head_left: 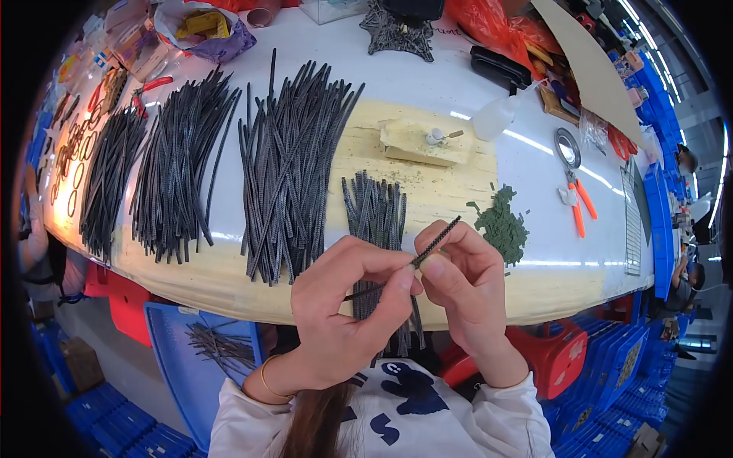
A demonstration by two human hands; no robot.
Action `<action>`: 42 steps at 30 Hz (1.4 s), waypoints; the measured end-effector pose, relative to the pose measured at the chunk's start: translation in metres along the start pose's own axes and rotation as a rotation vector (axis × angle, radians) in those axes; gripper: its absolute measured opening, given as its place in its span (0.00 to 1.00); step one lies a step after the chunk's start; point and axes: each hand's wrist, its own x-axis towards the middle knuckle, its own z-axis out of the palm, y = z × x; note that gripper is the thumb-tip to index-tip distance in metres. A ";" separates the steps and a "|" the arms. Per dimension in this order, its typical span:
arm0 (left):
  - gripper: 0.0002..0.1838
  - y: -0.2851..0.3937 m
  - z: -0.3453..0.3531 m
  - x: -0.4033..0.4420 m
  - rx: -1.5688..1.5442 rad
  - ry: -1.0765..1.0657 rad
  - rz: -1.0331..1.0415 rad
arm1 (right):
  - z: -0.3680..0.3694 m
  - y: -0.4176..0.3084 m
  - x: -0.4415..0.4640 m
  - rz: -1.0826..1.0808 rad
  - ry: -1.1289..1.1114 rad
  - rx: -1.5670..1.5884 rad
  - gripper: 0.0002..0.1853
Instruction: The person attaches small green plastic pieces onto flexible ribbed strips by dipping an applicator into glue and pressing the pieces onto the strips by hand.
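A thin black braided strip (pixel 438 241) is pinched between the fingertips of both hands, slanting up to the right. My left hand (pixel 347 309) is closed around its lower part, whose tail shows beyond the palm. My right hand (pixel 469 286) is closed on the strip nearer its upper end, thumb and forefinger pressed together. The two hands nearly touch. Beneath them, a small bundle of black strips (pixel 372 206) lies at the table's front edge, partly hidden by my left hand. Just beyond my right hand sits a heap of small dark green pieces (pixel 504 229).
Larger bundles of black strips (pixel 294 160) lie to the left. A pale block (pixel 420 143) carries a small white container. Rightward are a white squeeze bottle (pixel 492 120) and orange-handled pliers (pixel 577 202). Below the table edge are a blue tray (pixel 169 347) and red stool (pixel 563 359).
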 end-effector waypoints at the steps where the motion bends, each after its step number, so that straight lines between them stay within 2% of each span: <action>1: 0.05 0.001 0.000 0.000 0.001 -0.001 0.002 | -0.002 -0.001 0.001 -0.001 -0.001 0.001 0.06; 5: 0.04 0.003 -0.001 0.000 0.017 -0.028 -0.066 | -0.014 -0.001 0.006 -0.208 -0.062 -0.327 0.04; 6: 0.04 0.004 0.000 0.000 0.019 -0.031 -0.065 | -0.014 -0.002 0.007 -0.210 -0.062 -0.325 0.04; 16: 0.05 0.008 0.002 0.002 -0.035 -0.033 -0.130 | -0.016 -0.013 0.010 -0.099 -0.079 -0.306 0.06; 21: 0.04 0.018 -0.006 0.014 -0.045 -0.154 -0.144 | -0.014 -0.035 0.013 -0.011 -0.125 -0.355 0.06; 25: 0.02 0.036 -0.017 0.021 -0.018 -0.280 -0.262 | -0.006 -0.058 0.012 0.123 -0.230 -0.508 0.06; 42: 0.02 0.040 -0.026 0.037 -0.023 -0.377 -0.265 | 0.002 -0.060 0.013 0.124 -0.241 -0.505 0.05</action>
